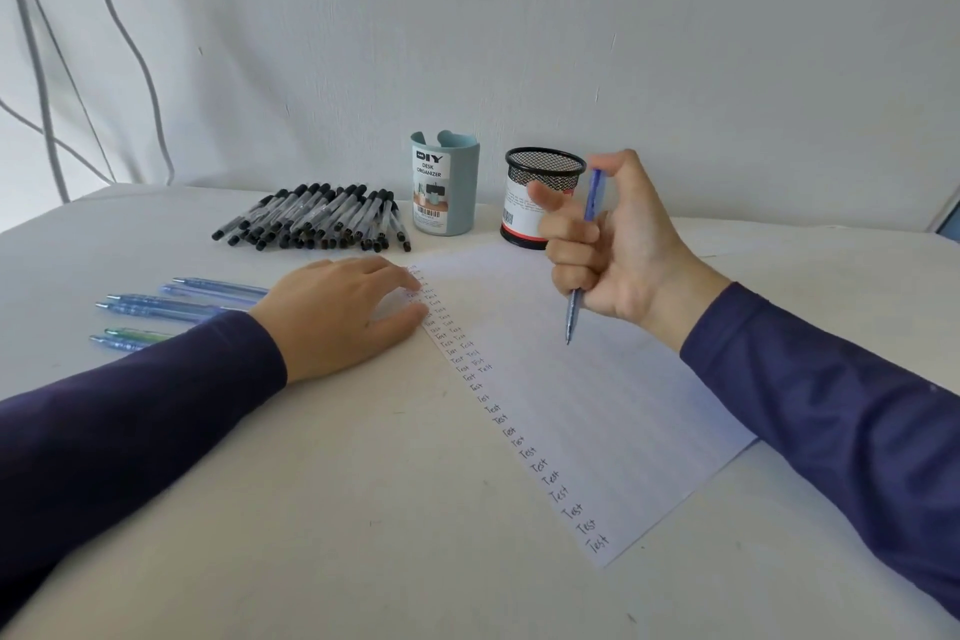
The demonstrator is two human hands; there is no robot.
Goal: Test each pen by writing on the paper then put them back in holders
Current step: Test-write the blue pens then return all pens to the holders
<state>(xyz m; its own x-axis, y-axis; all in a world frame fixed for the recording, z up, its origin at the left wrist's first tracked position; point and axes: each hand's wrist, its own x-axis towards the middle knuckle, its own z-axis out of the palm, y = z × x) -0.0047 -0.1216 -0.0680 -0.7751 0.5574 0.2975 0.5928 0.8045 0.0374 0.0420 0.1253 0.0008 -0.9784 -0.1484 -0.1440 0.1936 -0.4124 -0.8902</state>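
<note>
Well, the slim blue plastic pen point(573, 314), probably light, stiff and slick, hangs tip-down over the lined white paper point(597, 405), gripped by the curled right hand point(613, 250), best pinched low, while the left hand point(343, 312) rests flat-fingered on the sheet.

Only one view: head cam, wide-angle, worn on person's head, facing fwd + down across white table point(311, 509). Close range: both sleeves point(130, 431) enter from bottom corners, left hand point(343, 314) mid-left, right hand point(618, 255) w/ blue pen point(572, 314) mid-right. Lined paper point(597, 379) runs diagonally thru centre. Desk organizer point(457, 187) + mesh cup point(524, 179) at table's far edge, mid-frame; white backdrop point(519, 16) fills upper part. Table edge bows w/ lens.
</note>
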